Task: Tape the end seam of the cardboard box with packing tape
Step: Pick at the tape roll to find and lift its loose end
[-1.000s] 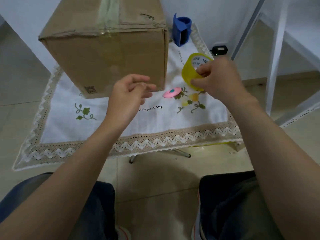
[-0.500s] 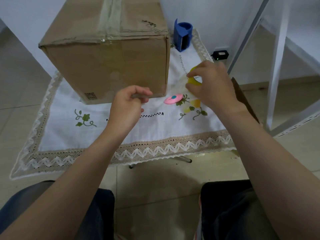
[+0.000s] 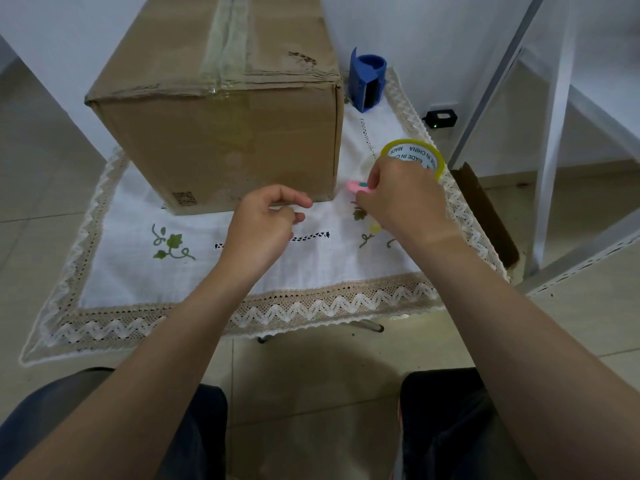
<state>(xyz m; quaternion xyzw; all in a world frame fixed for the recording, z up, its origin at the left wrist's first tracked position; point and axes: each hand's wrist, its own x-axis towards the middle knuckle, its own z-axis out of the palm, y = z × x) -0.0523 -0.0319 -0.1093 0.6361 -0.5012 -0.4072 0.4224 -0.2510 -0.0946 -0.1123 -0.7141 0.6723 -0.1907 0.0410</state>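
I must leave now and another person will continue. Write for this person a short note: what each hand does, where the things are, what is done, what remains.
Left hand: loosely curled above the tablecloth, in front of the cardboard box; it holds nothing I can see.
Right hand: fingers on the small pink object beside the box corner; whether it grips it I cannot tell.
Tape roll: yellow, on the cloth just behind the right hand.
Blue dispenser: standing behind the box, to its right.
Done: the top seam already carries tape.
Left: the facing end shows no fresh tape; take the roll and tape the end seam.
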